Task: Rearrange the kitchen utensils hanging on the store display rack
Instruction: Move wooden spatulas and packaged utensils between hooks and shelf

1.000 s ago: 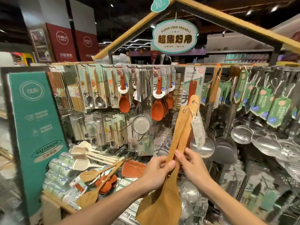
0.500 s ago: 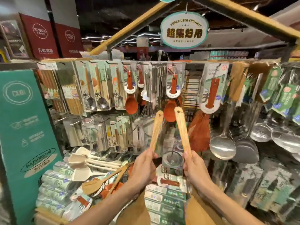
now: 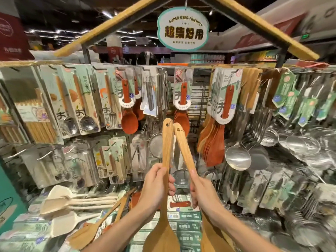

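I'm looking at a store display rack (image 3: 198, 106) under a wooden roof-shaped frame (image 3: 101, 28), with an oval hanging sign (image 3: 182, 30) above the hands and dim shop aisles behind it. Beyond the hands, packaged cutlery and red-handled spoons (image 3: 183, 99) hang from hooks. Up and to the right of the right hand hang a steel ladle (image 3: 237, 158) and other steel utensils. Down to the left of the left hand lie loose white spatulas (image 3: 60, 199), and green boxes (image 3: 185, 226) are stacked below and between the wrists.

Each hand holds one utensil. The left wooden spatula (image 3: 167, 142) rises from the left hand (image 3: 156, 188), its blade hanging below the wrist. The right wooden spatula (image 3: 183, 148) rises from the right hand (image 3: 203, 193) in the same way. The two handles lean together into a narrow peak in front of the rack. Their holed tips meet, though I cannot tell whether they touch or only overlap.

Both forearms reach up from the bottom edge, close together. The left fingers curl round their handle at mid-length, and the right hand grips its handle at about the same height.
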{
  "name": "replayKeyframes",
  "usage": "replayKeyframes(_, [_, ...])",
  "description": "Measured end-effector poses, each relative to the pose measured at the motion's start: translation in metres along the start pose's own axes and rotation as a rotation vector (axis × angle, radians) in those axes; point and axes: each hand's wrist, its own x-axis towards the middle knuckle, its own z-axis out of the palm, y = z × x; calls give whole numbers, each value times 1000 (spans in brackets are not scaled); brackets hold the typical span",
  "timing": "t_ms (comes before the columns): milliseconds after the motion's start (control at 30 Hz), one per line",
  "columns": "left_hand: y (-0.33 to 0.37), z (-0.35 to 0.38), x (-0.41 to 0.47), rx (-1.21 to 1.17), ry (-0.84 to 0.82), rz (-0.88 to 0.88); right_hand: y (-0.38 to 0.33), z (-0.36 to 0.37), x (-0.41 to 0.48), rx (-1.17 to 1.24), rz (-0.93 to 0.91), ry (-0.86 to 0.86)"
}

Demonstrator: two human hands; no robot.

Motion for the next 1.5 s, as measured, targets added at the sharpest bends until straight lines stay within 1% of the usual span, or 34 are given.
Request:
replayKeyframes(133, [1,18,2,11,9,2,8,-18,-8,-23,-26,-67])
replayKeyframes(200, [3,28,3,62,30,15,7,-31,-9,-21,-57,-69])
replayKeyframes(267, [5,37,6,122,40,27,7,-43,-3,6,-78,-24])
replayKeyframes(433, [21,61,13,168,32,26,5,-73,14,69,-121,78])
replayKeyframes(533, [41,82,21,188,-6,99,-11,-95,36,85,-235,164])
replayKeyframes(667, [64,109,29,207,-25,202,-53,-123,70,61,-413,317])
replayKeyframes(733, [71,119,28,177,-29,219,-70,-132,82,52,-466,365])
replayKeyframes(800, [74,126,27,173,-38,227,-78,-138,91,72,-482,377])
replayKeyframes(967, [77,130,27,179,-52,228,-85,-146,99,-2,-474,395])
replayKeyframes(1133, [76,132,28,183,-59,229,-80,-142,102,-1,-469,387])
replayKeyframes(1200, [77,131,31,186,-55,232,-78,-140,108,16,-439,383])
replayKeyframes(1400, [77,132,34,192,-65,243,-85,-139,126,76,-303,264])
replayKeyframes(1433, [76,131,34,197,-66,240,-86,-140,128,75,-276,243])
replayKeyframes(1500, [75,129,36,194,-71,228,-86,-141,137,1,-246,250])
